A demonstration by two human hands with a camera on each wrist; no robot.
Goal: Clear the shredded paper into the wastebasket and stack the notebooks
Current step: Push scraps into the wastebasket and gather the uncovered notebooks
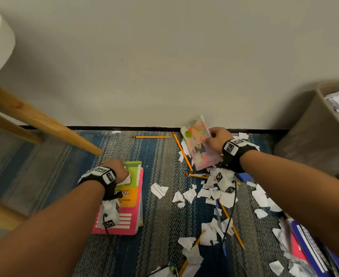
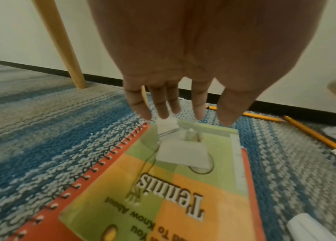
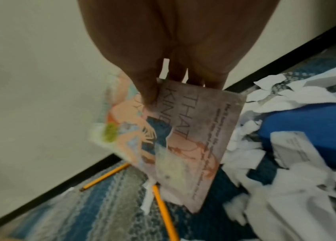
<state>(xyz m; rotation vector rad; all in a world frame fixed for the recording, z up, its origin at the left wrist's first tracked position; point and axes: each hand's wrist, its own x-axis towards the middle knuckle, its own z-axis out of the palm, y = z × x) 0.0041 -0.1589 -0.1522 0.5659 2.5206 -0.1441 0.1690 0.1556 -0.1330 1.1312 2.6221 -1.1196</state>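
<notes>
So my right hand (image 1: 217, 139) fingers are pinching the pastel paperback (image 3: 185, 146) off the rug by the wall; left hand (image 2: 183, 65) hangs loose-fingered over the Tennis book (image 1: 129, 186) pile; best to land it square, spines aligned.

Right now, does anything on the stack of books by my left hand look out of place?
Yes. Torn white paper scraps lie on the green Tennis book topping the stack, just under the left hand, whose fingers are straight and hold nothing. They belong in the wastebasket. More shredded paper litters the rug near the right hand.
</notes>
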